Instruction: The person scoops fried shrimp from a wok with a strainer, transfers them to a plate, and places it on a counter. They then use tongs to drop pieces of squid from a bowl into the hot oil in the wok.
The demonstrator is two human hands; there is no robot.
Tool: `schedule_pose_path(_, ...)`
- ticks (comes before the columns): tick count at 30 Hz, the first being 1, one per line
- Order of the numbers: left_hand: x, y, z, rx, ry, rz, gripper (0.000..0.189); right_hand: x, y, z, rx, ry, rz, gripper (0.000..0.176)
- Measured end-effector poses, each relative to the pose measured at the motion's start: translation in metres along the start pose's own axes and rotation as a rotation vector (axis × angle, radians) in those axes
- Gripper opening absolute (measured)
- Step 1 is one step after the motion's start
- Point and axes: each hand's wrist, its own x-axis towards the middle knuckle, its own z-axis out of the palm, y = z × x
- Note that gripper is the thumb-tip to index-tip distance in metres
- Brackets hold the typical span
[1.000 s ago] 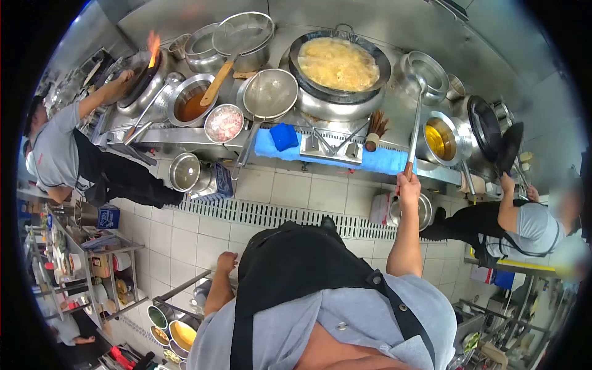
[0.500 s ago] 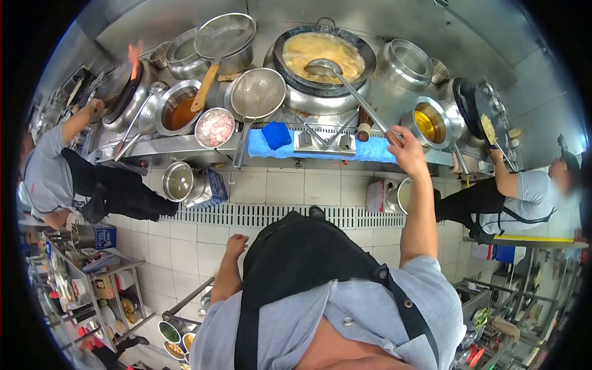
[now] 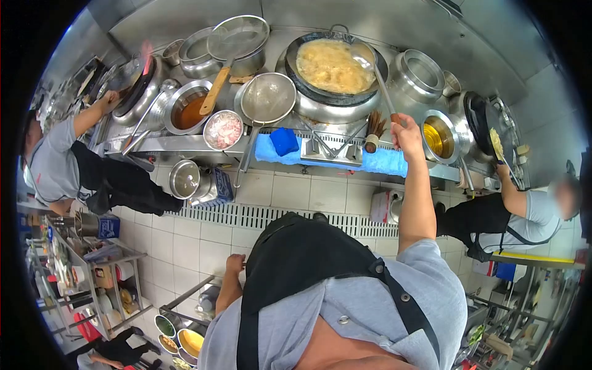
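My right hand [image 3: 407, 137] is closed around the end of a long-handled ladle [image 3: 385, 89]. The ladle's bowl rests at the right inner side of a large black wok [image 3: 295, 77], which holds bubbling yellowish oil with pale food [image 3: 335, 65]. Down by the black apron, my left hand [image 3: 235, 264] hangs with its fingers curled, and nothing shows in it. Close to my right hand are a metal pot of golden oil [image 3: 454, 126] and a bamboo brush [image 3: 374, 132].
Left of the wok are a round strainer [image 3: 268, 98], a bowl of raw sliced meat [image 3: 223, 130] and a pot of brown sauce [image 3: 189, 115]. A blue cloth [image 3: 284, 141] lies on the front ledge. Co-workers stand at the left [image 3: 55, 166] and right [image 3: 524, 209] stoves.
The ladle's bowl has moved from the wok's middle to its right side, its handle now steeper. My left hand still hangs low. The view has shifted slightly.
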Motion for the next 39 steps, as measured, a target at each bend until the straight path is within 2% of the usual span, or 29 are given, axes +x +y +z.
schedule_pose_path(2, -0.01, 0.003, 0.01, -0.068, 0.022, -0.012, 0.028, 0.0, 0.004, 0.005, 0.138, -0.057, 0.09, 0.053)
schedule_pose_path(6, -0.017, 0.012, 0.014, -0.151, 0.083, -0.036, 0.02, -0.017, -0.002, 0.001, 0.202, -0.159, 0.165, 0.05)
schedule_pose_path(10, -0.002, 0.009, 0.015, -0.119, 0.163, 0.049, 0.024, -0.019, -0.017, -0.004, 0.4, -0.297, 0.273, 0.037)
schedule_pose_path(12, 0.01, 0.01, 0.008, -0.467, 0.128, -0.14, 0.029, -0.011, -0.018, -0.001, 0.509, -0.363, 0.305, 0.033)
schedule_pose_path(13, 0.016, 0.007, 0.009, -0.466, 0.126, -0.135, 0.029, -0.007, -0.016, 0.008, 0.587, -0.366, 0.331, 0.027)
schedule_pose_path(15, 0.03, -0.001, 0.016, -0.886, 0.129, -0.287, 0.032, -0.003, -0.004, 0.015, 0.665, -0.367, 0.356, 0.022)
schedule_pose_path(16, 0.029, 0.026, -0.022, -1.249, 0.086, -0.655, 0.034, -0.001, 0.005, 0.018, 0.767, -0.378, 0.382, 0.02)
schedule_pose_path(17, 0.032, 0.035, -0.034, -1.251, 0.089, -0.656, 0.034, 0.001, 0.008, 0.021, 0.867, -0.393, 0.407, 0.019)
schedule_pose_path(20, 0.031, 0.044, -0.049, -1.318, 0.198, -0.727, 0.032, -0.023, -0.002, 0.028, 0.846, -0.371, 0.348, 0.018)
schedule_pose_path(24, 0.022, 0.047, -0.039, -1.293, 0.174, -0.762, 0.029, -0.041, 0.002, 0.017, 0.67, -0.352, 0.236, 0.033)
schedule_pose_path(26, 0.013, 0.032, -0.005, -1.28, 0.143, -0.781, 0.028, -0.048, 0.005, 0.009, 0.506, -0.29, 0.205, 0.044)
schedule_pose_path(27, 0.006, 0.01, 0.027, -0.707, 0.211, -0.363, 0.027, -0.054, 0.003, 0.007, 0.507, -0.289, 0.207, 0.044)
schedule_pose_path(28, 0.001, 0.009, 0.025, -0.126, 0.255, 0.05, 0.027, -0.059, 0.003, 0.005, 0.369, -0.251, 0.172, 0.049)
schedule_pose_path(29, -0.004, 0.01, 0.024, -0.123, 0.249, 0.053, 0.027, -0.063, 0.004, 0.003, 0.232, -0.212, 0.141, 0.053)
schedule_pose_path(31, -0.017, 0.018, 0.024, -0.153, -0.03, -0.09, 0.029, -0.068, 0.012, 0.0, 0.147, -0.174, 0.107, 0.058)
schedule_pose_path(32, -0.018, 0.023, 0.022, -0.052, -0.125, -0.133, 0.032, -0.07, 0.015, -0.002, 0.058, -0.142, 0.065, 0.062)
schedule_pose_path(36, -0.016, 0.015, 0.017, -0.005, -0.11, -0.066, 0.031, -0.083, 0.003, -0.006, -0.062, -0.101, -0.011, 0.064)
schedule_pose_path(39, -0.001, 0.006, 0.021, -0.027, -0.007, -0.021, 0.035, -0.09, -0.007, -0.009, -0.042, -0.1, -0.107, 0.061)
